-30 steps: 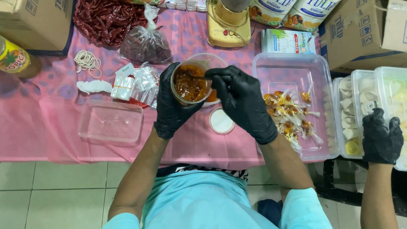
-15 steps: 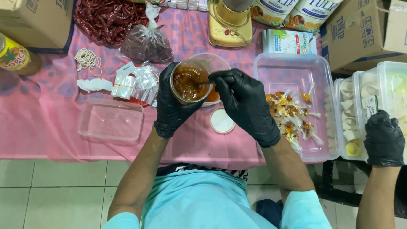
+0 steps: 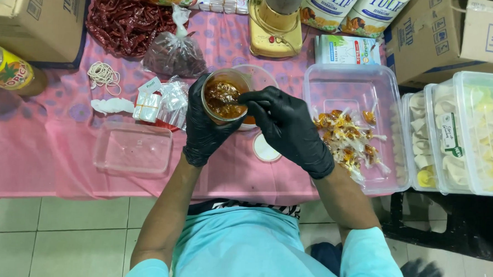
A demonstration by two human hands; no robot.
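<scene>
While the left hand (image 3: 205, 134), in a black glove, wraps its grip round the side of a small clear cup (image 3: 223, 96) of red-brown chilli sauce, the cup is held just above the pink table (image 3: 35, 151), a little tilted toward the wearer, which keeps its open mouth facing the other hand. The right hand (image 3: 285, 129), also gloved in black, has its fingers pinched together at the cup's rim; they seem clenched on a small tool or bag that dips into the sauce, but what they grasp is hidden, so I cannot tell. A second round tub (image 3: 257, 78) sits just behind the cup, partly covered by it.

To the right, a large clear box (image 3: 359, 85) holds a heap of small tied sauce packets (image 3: 349, 143), near enough for the right hand to reach. Further right stand tubs of pale dumpling skins (image 3: 479, 132). A round white lid (image 3: 265, 150) lies on the table just below the right wrist. To the left lie a stack of small plastic bags (image 3: 159, 101), a bundle of rubber bands (image 3: 102, 74) and an empty clear tray (image 3: 132, 150). At the far side are dried red chillies (image 3: 124, 17), a knotted bag of them (image 3: 175, 55) and a yellow blender base (image 3: 273, 37). At the bottom right, low by the floor, another gloved hand (image 3: 420, 276) shows, belonging to someone else.
</scene>
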